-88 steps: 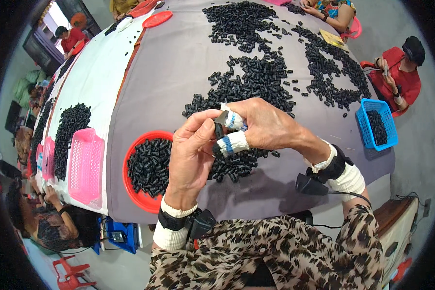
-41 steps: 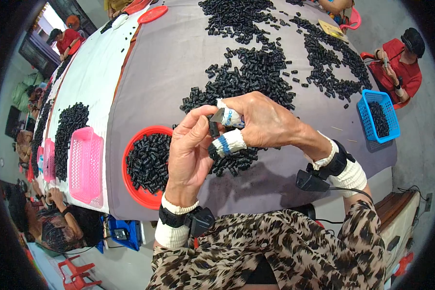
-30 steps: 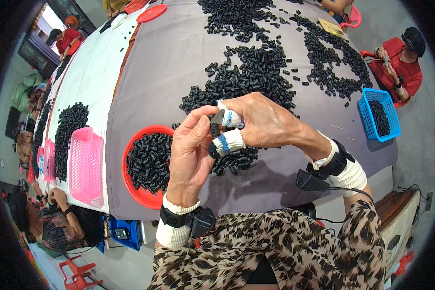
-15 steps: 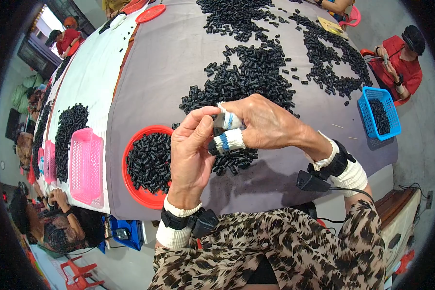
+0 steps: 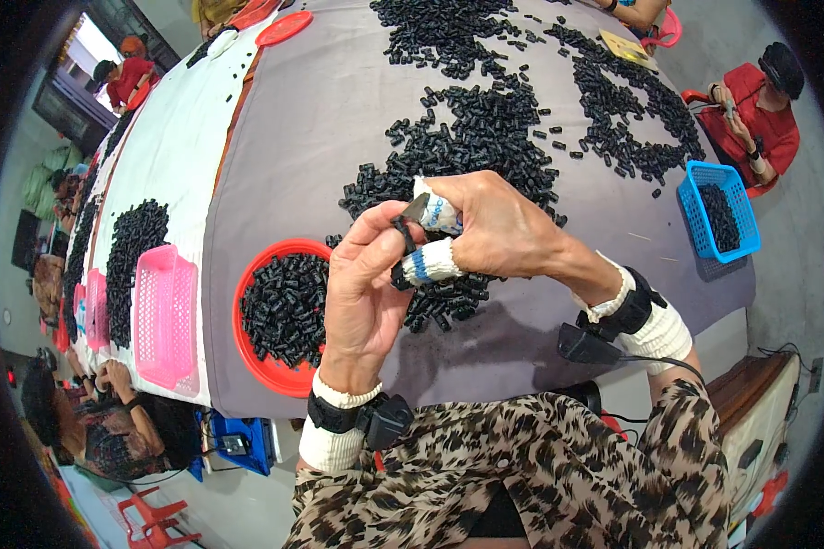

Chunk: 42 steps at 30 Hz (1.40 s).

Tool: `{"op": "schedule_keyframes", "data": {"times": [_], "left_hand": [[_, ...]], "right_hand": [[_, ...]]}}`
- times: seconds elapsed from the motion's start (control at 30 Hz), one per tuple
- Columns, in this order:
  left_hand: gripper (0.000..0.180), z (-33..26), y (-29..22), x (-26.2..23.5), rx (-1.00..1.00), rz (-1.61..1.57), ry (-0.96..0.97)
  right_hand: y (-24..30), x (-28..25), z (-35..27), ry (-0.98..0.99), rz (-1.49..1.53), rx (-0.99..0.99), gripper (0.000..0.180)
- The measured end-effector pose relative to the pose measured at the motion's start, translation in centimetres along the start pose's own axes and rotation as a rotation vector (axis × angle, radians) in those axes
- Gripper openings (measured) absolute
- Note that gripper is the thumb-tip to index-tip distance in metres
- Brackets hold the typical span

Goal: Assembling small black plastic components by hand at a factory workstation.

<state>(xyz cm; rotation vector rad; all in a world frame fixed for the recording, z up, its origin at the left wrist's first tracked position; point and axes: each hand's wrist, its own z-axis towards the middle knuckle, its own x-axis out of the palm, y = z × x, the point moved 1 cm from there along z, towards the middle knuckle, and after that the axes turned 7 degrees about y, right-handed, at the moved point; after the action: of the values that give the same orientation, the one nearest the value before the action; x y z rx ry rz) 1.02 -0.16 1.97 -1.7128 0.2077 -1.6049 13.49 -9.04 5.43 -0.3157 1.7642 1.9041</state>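
Observation:
My left hand (image 5: 361, 291) pinches a small black piece (image 5: 405, 234) between thumb and fingertips. Opposite it, my right hand (image 5: 504, 224) is closed on a small dark blade (image 5: 417, 209) whose tip shows by the wrapped index finger. White wrapping covers that finger and the right thumb. Blade and black piece are close together; the fingers hide whether they touch. Beneath both hands spreads a heap of short black cylindrical pieces (image 5: 471, 137). Beside my left hand stands a round red basin (image 5: 247, 352) holding many more of them.
A pink basket (image 5: 165, 316) stands left on the white cloth, near another black heap (image 5: 135, 247). To the right, a blue basket (image 5: 749, 240) holds black pieces. A person in red (image 5: 764, 119) sits beyond it. Grey cloth (image 5: 288, 156) covers the table.
My right thumb and index finger have opened apart a little, and the blade shows more plainly between them. The black piece in my left fingertips has come into clearer view.

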Motion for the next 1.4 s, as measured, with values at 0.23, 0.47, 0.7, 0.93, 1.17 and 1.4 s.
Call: {"op": "schedule_keyframes", "data": {"times": [0.23, 0.47, 0.7, 0.93, 1.17, 1.4], "left_hand": [[0.022, 0.5, 0.1, -0.9, -0.038, 0.115, -0.017], [0.023, 0.2, 0.1, -0.4, -0.011, 0.060, -0.015], [0.023, -0.1, 0.3, -1.1, -0.004, 0.034, 0.035], [0.022, -0.1, 0.1, -0.8, -0.011, 0.064, 0.028], [0.025, 0.1, 0.3, -1.3, -0.009, 0.016, 0.078], [0.025, 0.1, 0.6, -1.6, -0.007, 0.020, 0.074]], "right_hand": [[-0.5, 0.3, 0.0, -0.004, -0.026, -0.028, 0.029], [-0.1, -0.3, 0.0, 0.016, 0.009, 0.034, 0.032], [-0.1, -0.1, 0.1, 0.089, -0.032, -0.015, 0.035], [-0.9, 0.0, 0.3, 0.136, -0.091, -0.034, 0.039], [-1.3, 0.1, 0.3, 0.122, -0.111, -0.058, 0.038], [-1.6, 0.2, 0.2, 0.133, -0.105, -0.088, 0.032]]}}
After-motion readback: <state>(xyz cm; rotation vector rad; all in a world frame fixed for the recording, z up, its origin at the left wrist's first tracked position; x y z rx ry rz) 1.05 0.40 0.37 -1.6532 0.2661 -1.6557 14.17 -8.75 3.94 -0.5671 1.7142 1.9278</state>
